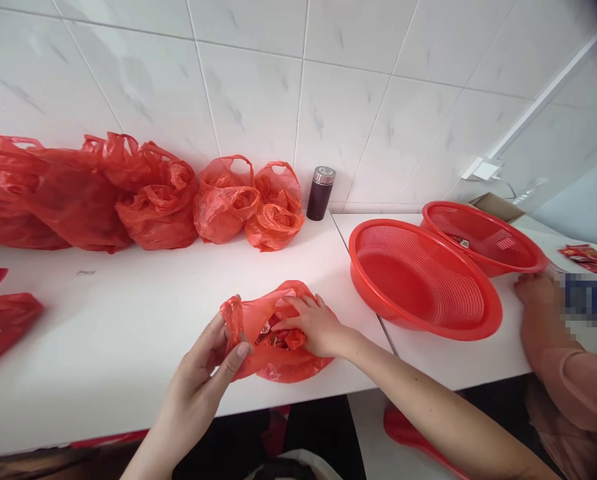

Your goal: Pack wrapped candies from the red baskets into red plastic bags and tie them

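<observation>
Bag (291,370), red plastic, sat open near white table (128,327)'s front edge. Left hand (208,370) had fingers clamped on its bunched side; right hand (322,328) reached into its mouth, fingers apart, at red-wrapped contents (278,341). Red basket (461,290) stood to the right.

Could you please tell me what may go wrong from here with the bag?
The thin red plastic bag might tear where the left hand grips its gathered edge. It sits near the front edge of the white table, so a strong pull could drag it off. The small red items inside could spill if it tips.
</observation>
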`<state>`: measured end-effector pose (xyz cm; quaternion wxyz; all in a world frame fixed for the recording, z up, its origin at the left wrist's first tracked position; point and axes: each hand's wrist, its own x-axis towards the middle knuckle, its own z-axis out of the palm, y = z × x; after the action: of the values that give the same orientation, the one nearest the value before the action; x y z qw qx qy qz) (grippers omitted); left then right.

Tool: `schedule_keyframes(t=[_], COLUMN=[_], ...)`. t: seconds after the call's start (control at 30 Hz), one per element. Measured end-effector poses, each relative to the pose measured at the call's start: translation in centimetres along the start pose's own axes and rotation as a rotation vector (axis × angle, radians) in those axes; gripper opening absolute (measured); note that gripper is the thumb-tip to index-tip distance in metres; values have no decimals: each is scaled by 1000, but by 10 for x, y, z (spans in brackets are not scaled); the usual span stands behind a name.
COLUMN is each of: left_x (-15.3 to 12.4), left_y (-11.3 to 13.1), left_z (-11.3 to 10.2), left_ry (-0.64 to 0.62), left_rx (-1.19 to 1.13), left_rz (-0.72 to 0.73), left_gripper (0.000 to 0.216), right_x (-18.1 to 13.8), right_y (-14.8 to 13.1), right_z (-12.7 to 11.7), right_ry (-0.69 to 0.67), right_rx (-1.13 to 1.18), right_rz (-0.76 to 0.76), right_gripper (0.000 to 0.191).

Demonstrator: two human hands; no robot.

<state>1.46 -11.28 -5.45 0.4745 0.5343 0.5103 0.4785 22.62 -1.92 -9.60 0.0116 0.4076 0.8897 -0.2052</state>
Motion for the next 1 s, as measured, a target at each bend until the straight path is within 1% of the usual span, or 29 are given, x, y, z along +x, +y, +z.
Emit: schedule_keyframes(t=[0.07,0.13,0.2,0.27,0.3,0.37,0.47,0.53,0.57,0.6,0.67,0.7,0.77,0.8,0.83,0.9,0.97,1.0], left_x=[-3,-6,-7,-6,-5,-4,-1,2,4,5,10,13,19,22,26,32,35,36], left_y=[0,0,0,1,3,10,26,36,41,46,55,59,68,72,75,81,84,86], left_z=[1,3,3,3,2,-1,-10,-17,-19,-21,-23,-23,-23,-24,-26,-31,-35,-37], left_ry=[44,65,43,7,11,73,234,300,319,328,336,352,405,436,460,461,400,345], left_rx=[-45,-84,-86,-66,-61,-63,-75,-97,-122,-151,-223,-250,-290,-310,-322,-317,-284,-272], left_rz=[-28,-57,-60,-41,-32,-13,33,65,86,113,199,253,335,363,384,418,484,512], left_gripper=[61,61,60,57,55,51,50,45,39,31,17,12,8,9,10,12,12,10], right_x=[-5,-8,-11,-15,-18,-28,-51,-67,-73,-79,-88,-91,-96,-99,-101,-104,-106,-107], right_y=[3,4,3,1,0,-1,0,3,4,6,8,9,8,6,4,0,-3,-4], right_z=[-1,-3,-6,-15,-22,-45,-90,-117,-128,-136,-146,-149,-154,-156,-159,-167,-176,-180], right_ry=[-2,21,20,1,17,126,374,525,553,548,506,515,632,669,649,501,379,362], right_rx=[-10,-28,-23,26,69,192,418,516,533,530,488,465,449,452,458,478,506,517], right_rz=[14,51,44,-31,-71,-100,-24,24,41,59,99,120,136,119,85,-11,-111,-146], right_gripper=[59,61,54,44,41,35,27,29,31,34,37,38,38,37,35,27,19,15])
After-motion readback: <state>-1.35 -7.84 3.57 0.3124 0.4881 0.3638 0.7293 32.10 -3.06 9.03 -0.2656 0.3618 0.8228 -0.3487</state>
